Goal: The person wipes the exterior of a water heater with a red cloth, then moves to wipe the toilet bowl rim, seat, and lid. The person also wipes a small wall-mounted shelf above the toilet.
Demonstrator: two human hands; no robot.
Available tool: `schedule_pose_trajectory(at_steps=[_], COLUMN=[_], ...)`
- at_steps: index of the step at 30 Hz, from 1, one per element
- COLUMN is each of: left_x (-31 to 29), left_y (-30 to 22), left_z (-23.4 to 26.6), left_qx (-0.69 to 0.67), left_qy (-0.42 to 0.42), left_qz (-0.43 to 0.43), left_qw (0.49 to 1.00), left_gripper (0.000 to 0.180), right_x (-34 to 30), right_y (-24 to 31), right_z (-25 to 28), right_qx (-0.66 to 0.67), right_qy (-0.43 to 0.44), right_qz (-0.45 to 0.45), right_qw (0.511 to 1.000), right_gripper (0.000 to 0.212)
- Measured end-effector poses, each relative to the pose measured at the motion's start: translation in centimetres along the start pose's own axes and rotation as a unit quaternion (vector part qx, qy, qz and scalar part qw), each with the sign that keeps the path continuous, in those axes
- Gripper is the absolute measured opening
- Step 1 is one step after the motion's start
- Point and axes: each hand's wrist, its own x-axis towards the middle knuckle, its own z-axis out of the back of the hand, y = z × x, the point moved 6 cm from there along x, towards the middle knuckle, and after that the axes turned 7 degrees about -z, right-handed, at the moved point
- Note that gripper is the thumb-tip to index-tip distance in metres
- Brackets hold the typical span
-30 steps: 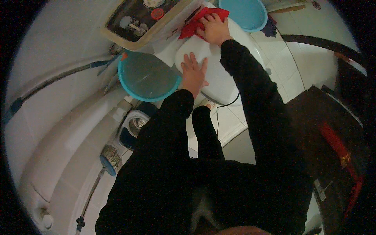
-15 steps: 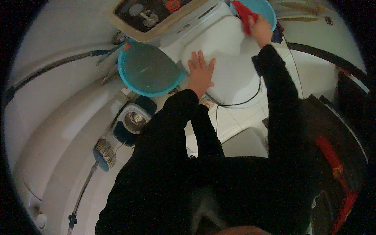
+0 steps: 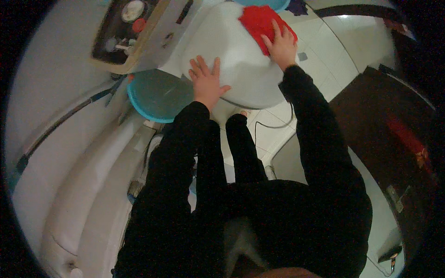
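A white toilet with its lid down (image 3: 232, 65) lies in front of me. My left hand (image 3: 206, 83) rests on the near left part of the lid, fingers spread, with nothing in it. A red cloth (image 3: 255, 25) is laid out over the far right part of the lid. On top of that cloth lies my right hand (image 3: 282, 46), its fingers stretched apart and not curled round the fabric. The palm's contact with the cloth is hidden.
Left of the toilet stands a blue basin (image 3: 134, 99) of cloudy water, below the uncovered cistern (image 3: 109, 67). Another blue basin (image 3: 269, 3) shows at the top edge. A black cable (image 3: 273, 126) crosses the tiles. A dark brown door (image 3: 366, 111) stands at right.
My right hand has come from the far basin's edge onto the lid, and the bunched cloth is now spread under it. My left hand stays on the lid. The view has shifted.
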Motion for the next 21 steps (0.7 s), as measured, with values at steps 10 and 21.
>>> schedule_pose_trajectory(at_steps=[10,21], left_x=[0.1,-0.2], left_y=[0.1,0.7], left_z=[-0.5,-0.3], left_qx=[0.033,-0.008], left_qy=[-0.01,-0.018], left_qz=[-0.01,-0.02], left_qw=[0.999,1.0], left_gripper=[0.107,0.097], right_x=[-17.7,-7.7], right_y=[-11.1,-2.1], right_z=[7.1,6.5], right_qx=[0.206,0.496], right_qy=[0.221,0.242], right_qz=[-0.358,-0.373], right_qw=[0.883,0.746], right_gripper=[0.055,0.051])
